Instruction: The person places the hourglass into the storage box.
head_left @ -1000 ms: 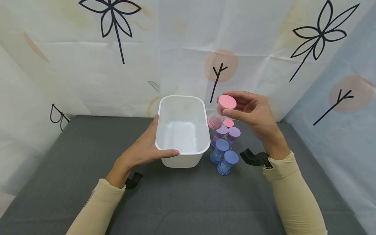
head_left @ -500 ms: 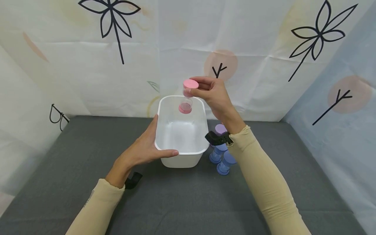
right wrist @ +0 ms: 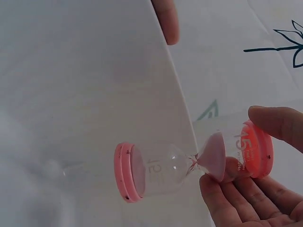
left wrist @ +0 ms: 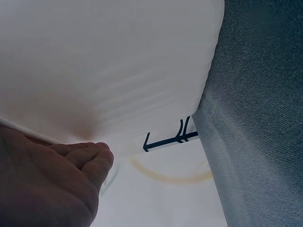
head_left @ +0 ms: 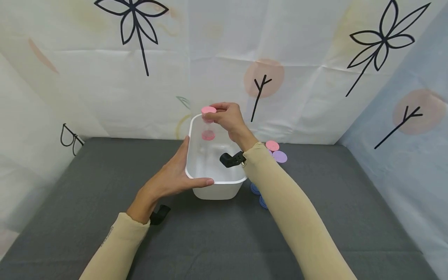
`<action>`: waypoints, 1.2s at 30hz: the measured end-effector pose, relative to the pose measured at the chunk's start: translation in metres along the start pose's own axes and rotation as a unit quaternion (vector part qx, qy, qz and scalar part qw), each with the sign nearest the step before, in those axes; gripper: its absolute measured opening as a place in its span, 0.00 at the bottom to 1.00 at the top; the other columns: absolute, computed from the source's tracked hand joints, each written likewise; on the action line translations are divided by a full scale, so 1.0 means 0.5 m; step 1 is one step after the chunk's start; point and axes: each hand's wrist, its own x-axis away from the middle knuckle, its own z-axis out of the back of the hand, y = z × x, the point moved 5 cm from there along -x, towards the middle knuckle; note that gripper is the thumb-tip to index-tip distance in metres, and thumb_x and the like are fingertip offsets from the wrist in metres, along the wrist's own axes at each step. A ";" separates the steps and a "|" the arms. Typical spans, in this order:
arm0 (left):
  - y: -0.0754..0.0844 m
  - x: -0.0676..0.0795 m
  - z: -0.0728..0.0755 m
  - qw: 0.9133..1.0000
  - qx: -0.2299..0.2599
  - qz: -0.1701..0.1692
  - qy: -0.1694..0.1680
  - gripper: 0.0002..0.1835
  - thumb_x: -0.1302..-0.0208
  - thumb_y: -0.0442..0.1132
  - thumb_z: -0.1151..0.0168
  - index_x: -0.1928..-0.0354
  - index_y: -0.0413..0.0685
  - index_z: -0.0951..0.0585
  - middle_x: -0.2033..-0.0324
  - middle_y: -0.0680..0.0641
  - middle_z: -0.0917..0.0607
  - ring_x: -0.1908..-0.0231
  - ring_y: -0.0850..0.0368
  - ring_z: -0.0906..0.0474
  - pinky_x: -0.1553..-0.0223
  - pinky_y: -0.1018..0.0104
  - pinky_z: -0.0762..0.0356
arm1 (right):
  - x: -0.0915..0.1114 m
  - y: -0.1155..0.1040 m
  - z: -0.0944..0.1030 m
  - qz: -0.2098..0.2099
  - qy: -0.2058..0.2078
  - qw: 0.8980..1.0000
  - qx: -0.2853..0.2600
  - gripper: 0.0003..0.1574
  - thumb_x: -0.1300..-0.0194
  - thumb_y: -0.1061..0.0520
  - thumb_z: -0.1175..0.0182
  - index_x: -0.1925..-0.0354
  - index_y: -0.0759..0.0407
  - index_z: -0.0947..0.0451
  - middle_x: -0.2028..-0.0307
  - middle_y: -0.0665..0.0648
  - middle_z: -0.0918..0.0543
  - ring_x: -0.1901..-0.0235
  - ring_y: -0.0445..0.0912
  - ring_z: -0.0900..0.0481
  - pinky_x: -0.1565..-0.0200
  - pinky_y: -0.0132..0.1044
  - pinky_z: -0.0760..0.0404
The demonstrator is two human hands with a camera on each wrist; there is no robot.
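Head view: I've got right hand pinching pink hourglass by its top end, upper centre, over white bin; left hand spread on bin's left side. Only right wrist view shows me "15" print; left wrist shows fingers along bin's outside.

Inside, the tub is giving wide room below the pink timer. The left hand is occupying the rim's near left corner, the right arm is blocking above its right side, and other timers are standing just beside.
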 end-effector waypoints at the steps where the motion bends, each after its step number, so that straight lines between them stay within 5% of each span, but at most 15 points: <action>1: 0.006 0.001 0.000 1.000 0.002 0.002 -0.002 0.64 0.54 0.55 0.17 0.24 0.76 0.55 0.39 0.59 0.32 0.49 0.57 0.25 0.50 0.43 0.22 | -0.002 0.003 -0.002 -0.004 0.000 1.000 0.009 0.23 0.42 0.69 0.29 0.47 0.70 0.19 0.59 0.62 0.13 0.63 0.44 0.16 0.51 0.36 0.18; 10: 0.069 0.015 0.010 1.000 -0.003 0.016 -0.006 0.62 0.50 0.45 0.18 0.22 0.59 0.54 0.39 0.53 0.32 0.48 0.54 0.25 0.48 0.52 0.23 | -0.009 0.022 -0.014 -0.010 -0.009 0.996 0.086 0.25 0.43 0.65 0.26 0.47 0.67 0.19 0.59 0.60 0.13 0.62 0.45 0.17 0.51 0.35 0.23; 24: 0.073 0.013 0.010 1.000 -0.004 0.001 -0.007 0.62 0.50 0.44 0.18 0.22 0.58 0.53 0.36 0.54 0.33 0.45 0.55 0.26 0.48 0.53 0.22 | -0.012 0.049 -0.015 -0.029 -0.024 0.981 0.192 0.26 0.47 0.63 0.23 0.48 0.64 0.16 0.58 0.60 0.12 0.59 0.46 0.17 0.53 0.34 0.23; 36: -0.002 -0.001 0.002 1.000 -0.020 -0.018 0.006 0.67 0.54 0.55 0.17 0.22 0.74 0.58 0.33 0.60 0.37 0.43 0.55 0.27 0.47 0.47 0.23 | -0.014 0.065 -0.020 -0.043 -0.050 0.970 0.234 0.24 0.47 0.66 0.24 0.51 0.67 0.15 0.61 0.62 0.12 0.61 0.47 0.19 0.54 0.35 0.24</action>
